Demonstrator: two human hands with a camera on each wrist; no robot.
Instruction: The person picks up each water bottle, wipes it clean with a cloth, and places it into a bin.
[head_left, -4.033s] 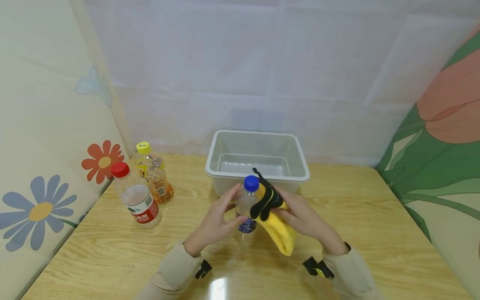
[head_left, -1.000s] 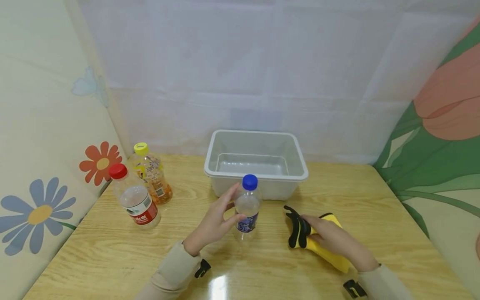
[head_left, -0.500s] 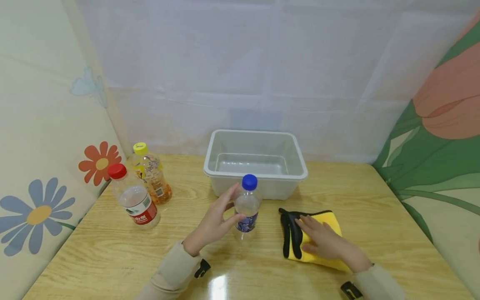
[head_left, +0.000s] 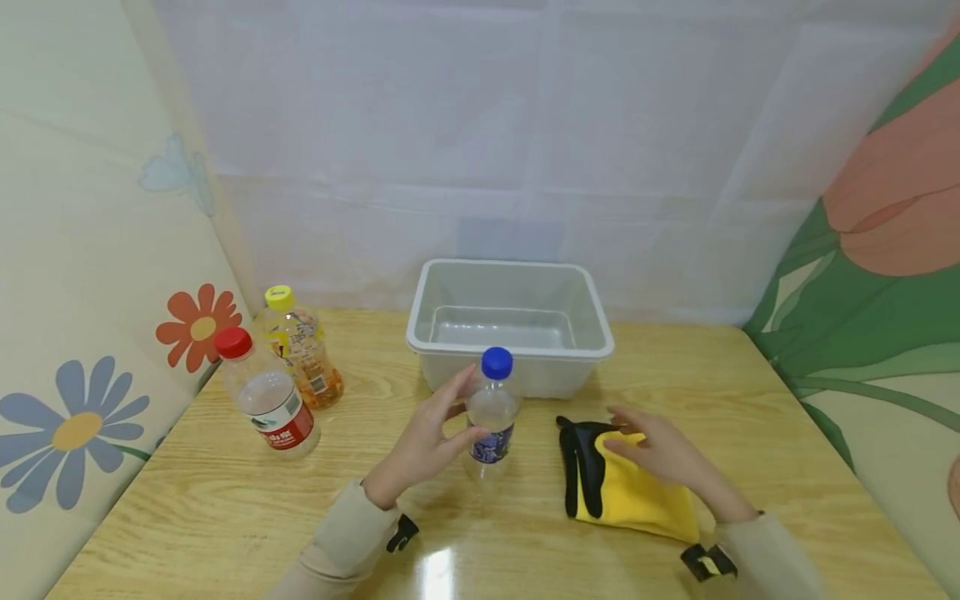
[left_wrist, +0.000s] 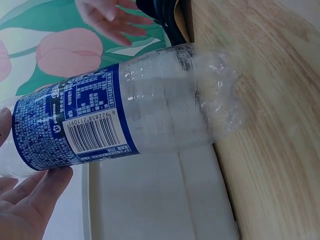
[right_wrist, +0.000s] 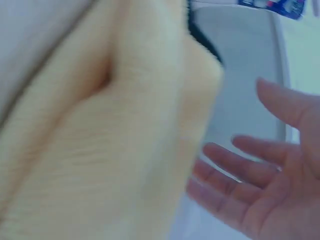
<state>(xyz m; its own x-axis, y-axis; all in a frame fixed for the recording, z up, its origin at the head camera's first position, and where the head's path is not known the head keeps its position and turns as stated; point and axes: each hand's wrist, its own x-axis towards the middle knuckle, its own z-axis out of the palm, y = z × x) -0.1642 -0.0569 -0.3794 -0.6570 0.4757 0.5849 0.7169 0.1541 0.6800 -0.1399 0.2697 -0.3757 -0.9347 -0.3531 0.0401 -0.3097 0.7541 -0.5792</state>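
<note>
A clear plastic bottle (head_left: 492,408) with a blue cap and blue label stands upright on the table in front of the grey bin. My left hand (head_left: 423,437) holds it from the left, thumb on the near side. In the left wrist view, fingers (left_wrist: 55,182) and thumb lie on either side of the label, and the bottle (left_wrist: 160,100) looks see-through below it. A folded yellow cloth (head_left: 641,500) with black edging lies flat to the right. Over its upper right part hovers my right hand (head_left: 660,454), fingers spread and holding nothing; the right wrist view shows the cloth (right_wrist: 100,150) blurred and close.
The grey plastic bin (head_left: 510,354) sits by the back wall, behind the blue-capped bottle. At the left stand a red-capped bottle (head_left: 273,408) and a yellow-capped bottle (head_left: 303,350) with some orange at its base. Fabric walls border the wooden table (head_left: 247,533).
Four seconds ago my right hand held the cloth against the bottle. It then carried the cloth right, laid it flat, and has now lifted off it. My left hand stays on the bottle.
</note>
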